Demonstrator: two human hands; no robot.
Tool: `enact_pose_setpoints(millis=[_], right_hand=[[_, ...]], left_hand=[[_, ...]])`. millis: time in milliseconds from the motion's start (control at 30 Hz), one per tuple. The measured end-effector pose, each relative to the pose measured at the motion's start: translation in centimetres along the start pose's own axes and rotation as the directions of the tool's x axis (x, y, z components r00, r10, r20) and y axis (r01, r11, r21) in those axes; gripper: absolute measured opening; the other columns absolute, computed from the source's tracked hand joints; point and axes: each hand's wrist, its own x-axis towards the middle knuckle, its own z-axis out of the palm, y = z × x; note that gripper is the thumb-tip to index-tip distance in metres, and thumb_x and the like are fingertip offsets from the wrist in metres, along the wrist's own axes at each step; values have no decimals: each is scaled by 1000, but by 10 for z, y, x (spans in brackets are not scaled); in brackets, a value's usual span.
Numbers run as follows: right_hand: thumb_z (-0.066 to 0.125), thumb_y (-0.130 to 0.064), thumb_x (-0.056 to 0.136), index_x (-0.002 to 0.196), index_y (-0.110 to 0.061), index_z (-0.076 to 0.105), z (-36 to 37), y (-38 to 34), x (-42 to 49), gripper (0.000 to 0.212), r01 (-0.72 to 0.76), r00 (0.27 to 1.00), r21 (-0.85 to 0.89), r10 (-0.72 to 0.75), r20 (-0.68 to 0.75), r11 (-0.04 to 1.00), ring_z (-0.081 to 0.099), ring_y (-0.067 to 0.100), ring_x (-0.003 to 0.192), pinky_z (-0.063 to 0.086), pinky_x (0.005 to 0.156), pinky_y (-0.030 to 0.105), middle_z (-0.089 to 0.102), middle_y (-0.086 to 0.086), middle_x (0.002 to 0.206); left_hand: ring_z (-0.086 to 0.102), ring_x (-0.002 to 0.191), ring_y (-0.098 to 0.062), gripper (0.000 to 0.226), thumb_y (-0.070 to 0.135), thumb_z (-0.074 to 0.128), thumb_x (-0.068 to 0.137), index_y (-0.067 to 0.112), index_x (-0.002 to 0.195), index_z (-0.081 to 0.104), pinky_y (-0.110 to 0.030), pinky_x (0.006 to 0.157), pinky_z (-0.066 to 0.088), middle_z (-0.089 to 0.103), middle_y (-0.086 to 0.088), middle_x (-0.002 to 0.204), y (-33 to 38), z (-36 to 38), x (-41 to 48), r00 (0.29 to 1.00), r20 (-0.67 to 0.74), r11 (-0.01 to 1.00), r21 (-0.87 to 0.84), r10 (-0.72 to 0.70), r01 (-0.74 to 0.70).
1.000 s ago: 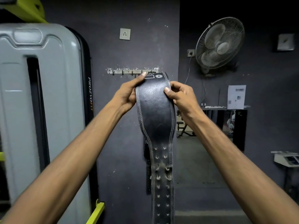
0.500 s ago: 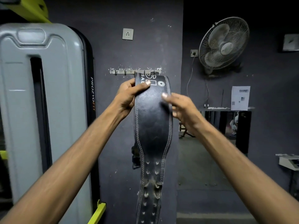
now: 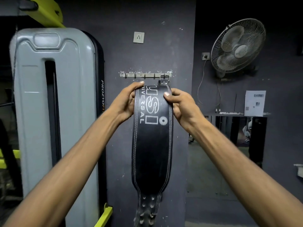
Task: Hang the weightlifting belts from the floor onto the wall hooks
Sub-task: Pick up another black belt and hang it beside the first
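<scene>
Stitched black leather belt (image 3: 153,145), both hands pinching edges, metal hook rail (image 3: 145,75)

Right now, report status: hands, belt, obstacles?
Left hand and right hand both grip belt. Buckle at right-end hook of rack. Nothing blocking.

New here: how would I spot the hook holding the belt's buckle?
On the dark wall between the grey machine cover and the fan, under the white socket, runs a metal hook rail. It is the rightmost hook, the only one carrying the buckle of the black belt.
</scene>
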Motion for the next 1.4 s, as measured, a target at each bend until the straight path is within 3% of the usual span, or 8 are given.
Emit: enact_pose_setpoints(millis=[167, 367, 633, 800, 967, 1067, 1233, 1400], right_hand=[[70, -12, 78, 107, -8, 66, -17, 3, -16, 30, 113, 993, -67, -110, 51, 991, 68, 26, 95, 57, 89, 40, 70, 13, 103], [70, -57, 79, 67, -14, 60, -24, -22, -4, 46, -225, 974, -126, 222, -37, 966, 40, 15, 51, 35, 51, 26, 50, 2, 62], [77, -21, 77, 105, -3, 67, -14, 2, 9, 35, -137, 982, 47, 142, -121, 989, 72, 34, 96, 57, 92, 46, 73, 16, 105], [66, -9, 93, 106, -3, 71, -10, 17, -7, 15, 30, 999, -103, -35, -41, 994, 72, 24, 83, 61, 73, 38, 76, 11, 95], [77, -35, 80, 96, -10, 73, -15, 13, -8, 30, -11, 1000, -188, 7, -23, 982, 64, 31, 88, 51, 78, 41, 72, 17, 95], [77, -59, 74, 92, -17, 71, -15, 1, 6, 46, -185, 983, -129, 182, -41, 974, 50, 33, 73, 38, 63, 31, 63, 11, 81], [71, -28, 89, 77, -16, 59, -14, 3, 20, 21, -282, 953, 12, 281, -109, 959, 42, 10, 35, 32, 43, 24, 51, -3, 48], [66, -11, 91, 99, -9, 69, -8, 19, 2, 9, -130, 988, -130, 117, -104, 983, 64, 17, 64, 50, 53, 24, 71, 6, 83]], left_hand=[[65, 76, -22, 15, 28, 65, 92, 13, 92, 65, -34, 81, 53, 68, -7, 86, 8, 17, 5, 1000, 17, 1000, 25, -3, 2], [69, 62, -12, 9, 12, 64, 94, 9, 101, 60, -22, 58, 56, 69, -5, 82, -13, 15, -4, 987, 128, 990, 88, 94, -106], [53, 53, -10, 24, 32, 71, 89, 14, 99, 58, -16, 47, 45, 56, 0, 71, -24, 6, -7, 995, 98, 980, 193, 31, -49], [58, 96, -33, 47, 36, 82, 79, 7, 114, 68, -37, 89, 49, 64, -21, 107, -10, 11, 6, 1000, 28, 999, 36, 3, -4], [62, 71, -13, 15, 9, 71, 86, 4, 100, 68, -20, 62, 53, 64, -7, 87, -13, 12, 11, 992, 23, 988, 87, 123, -125], [66, 89, -17, 45, 11, 76, 76, -5, 117, 66, -30, 87, 54, 69, -9, 99, -25, 13, 2, 983, 85, 976, 132, 164, -174], [64, 74, -13, 38, 14, 72, 77, 4, 113, 69, -17, 59, 53, 67, -6, 94, -48, 7, -4, 978, 150, 976, 145, 143, -165], [52, 56, -12, 43, 55, 62, 90, 14, 103, 65, -21, 51, 46, 65, 0, 83, -47, 9, 13, 992, 28, 976, 182, -124, 116]])
